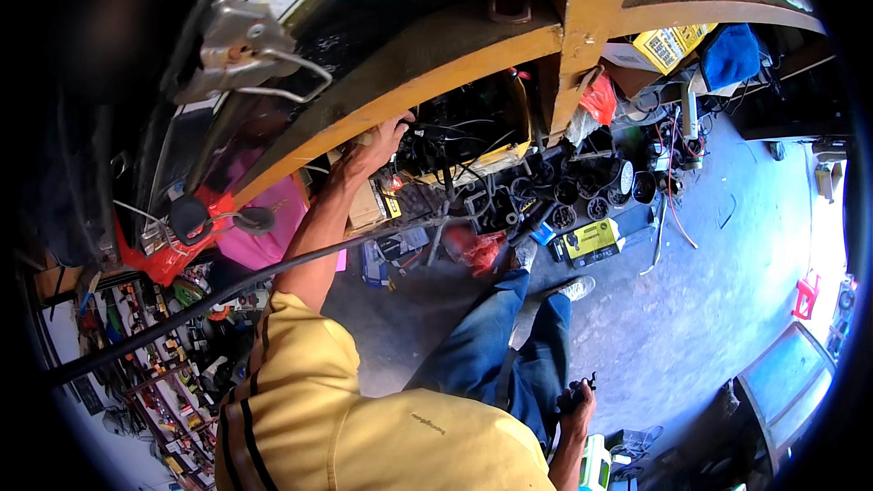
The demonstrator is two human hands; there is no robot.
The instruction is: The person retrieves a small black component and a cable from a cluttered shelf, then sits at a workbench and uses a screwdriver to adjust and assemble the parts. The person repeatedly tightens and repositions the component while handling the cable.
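Observation:
My left arm stretches up to a wooden shelf, and my left hand (380, 147) is at the left end of an open box (496, 162) full of black cables and parts. Its fingers are curled; what they grip among the dark items is hidden. Low at my right side, my right hand (580, 407) is closed round a small black part (571, 395) with short prongs; its exact kind cannot be made out. Thin black cables (455, 132) hang over the box front, close to my left hand.
A wooden shelf edge (427, 82) crosses above my left arm. Below stand several black cups (564, 216), a yellow-and-black box (589, 241) and a red plastic bag (482, 250). A dark rod (300, 259) runs across the view. At far right is a red stool (805, 296).

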